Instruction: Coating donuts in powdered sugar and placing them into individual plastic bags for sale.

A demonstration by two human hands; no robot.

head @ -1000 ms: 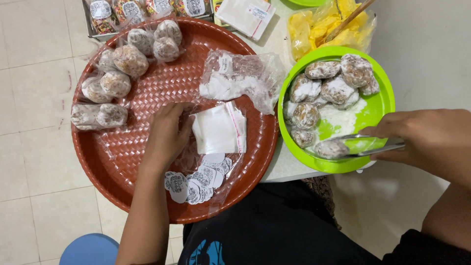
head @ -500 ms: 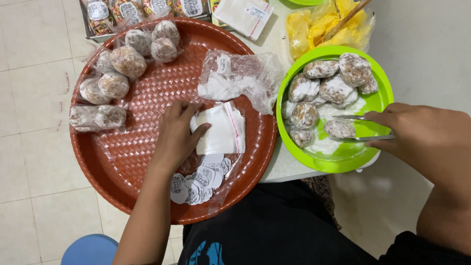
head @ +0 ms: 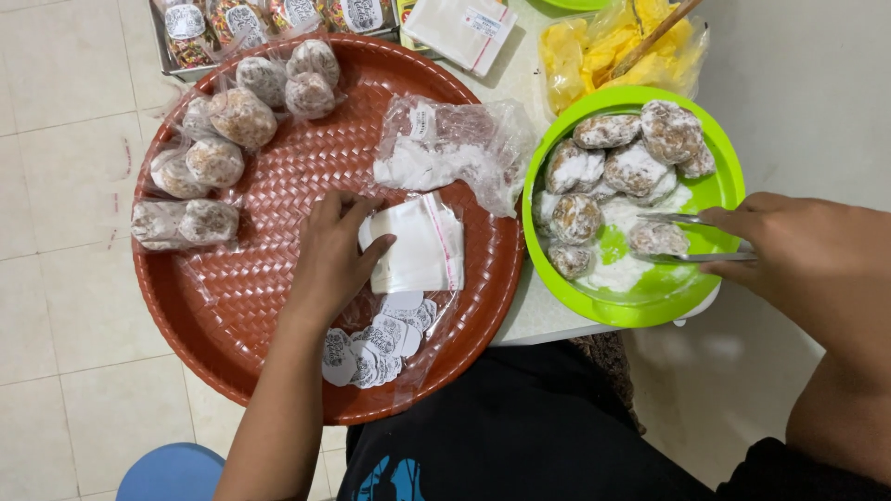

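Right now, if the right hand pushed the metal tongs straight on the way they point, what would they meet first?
Probably the sugar-dusted brown pastry between the tips of the metal tongs held by the right hand, inside the round green plastic bowl; whether the tips already touch it is unclear.

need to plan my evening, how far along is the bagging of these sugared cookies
Done: several bagged cookies lie on the red tray. In hand: the right hand holds metal tongs around a powdered cookie in the green bowl, and the left hand rests on the stack of empty bags. Left: about eight cookies in the bowl are unbagged, and the loose round labels are unused.
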